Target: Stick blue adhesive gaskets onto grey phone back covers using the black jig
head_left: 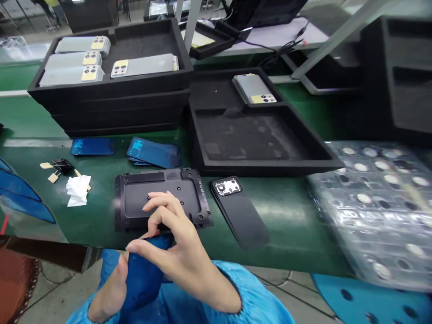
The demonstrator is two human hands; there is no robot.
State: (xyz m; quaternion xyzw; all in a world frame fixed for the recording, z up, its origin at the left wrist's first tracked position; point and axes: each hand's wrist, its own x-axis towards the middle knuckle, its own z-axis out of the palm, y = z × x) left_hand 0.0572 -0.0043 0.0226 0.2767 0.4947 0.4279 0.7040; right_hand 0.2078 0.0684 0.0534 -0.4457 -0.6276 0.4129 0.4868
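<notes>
My left hand (108,290) grips the lower part of a blue film-covered phone panel (143,274) held near my lap. My right hand (175,249) pinches the panel's top edge, fingers curled over it. Just beyond my hands a black metal fixture (135,198) lies on the green table (286,211). Right of the fixture lies a dark phone back cover (239,209) with a camera cutout.
Stacked black foam trays (114,103) at the back left hold silver phones. An open foam tray (256,135) holds one phone (254,88). Blue panels (153,153) and a white wipe (78,190) lie on the table. A clear blister tray (381,207) sits at right.
</notes>
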